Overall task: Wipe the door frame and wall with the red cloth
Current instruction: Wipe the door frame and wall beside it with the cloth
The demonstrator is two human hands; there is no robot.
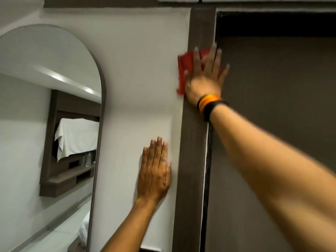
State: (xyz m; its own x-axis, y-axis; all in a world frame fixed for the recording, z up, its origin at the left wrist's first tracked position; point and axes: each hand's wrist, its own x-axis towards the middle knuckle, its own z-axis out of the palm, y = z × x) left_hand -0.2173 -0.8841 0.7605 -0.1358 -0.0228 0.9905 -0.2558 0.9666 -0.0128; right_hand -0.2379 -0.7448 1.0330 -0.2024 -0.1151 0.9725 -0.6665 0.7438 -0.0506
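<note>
Risk entry, first: slippage of the crumpled red cloth (185, 70) out from under the palm. It is held only by flat pressure, not by a pinch, and part of it bunches loose to the left past the thumb; a fast stroke along the frame could leave it behind or drop it. Second risk: the wipe riding off the narrow frame face onto the dark brown door panel (272, 115) to the right, since the fingertips already overhang that edge. Third: loss of balance on the high reach, should the bracing hand slide on the smooth paint.

Item, task thing: red cloth, soft and folded into a rough wad, colour bright, edges blurred. Position: high on the dark brown wood-grain door frame (192, 151), straddling the seam where frame meets the plain white painted wall (141, 70), well below the frame's top corner.

Item, right hand (204, 79): fingers spread wide, palm pressed flat over the cloth; striped orange and black wristband (209, 104) at the wrist.

Item, left hand (154, 177): empty, fingers straight and close together, palm flat against the white wall just beside the frame, lower down, apparently as a brace.

Item, surroundings: tall arched mirror with thin dark rim (98, 124) on the wall to the left, well apart from both hands.

Judgement on progress: upper frame in hand; lower frame and wall seemingly yet to be covered.
</note>
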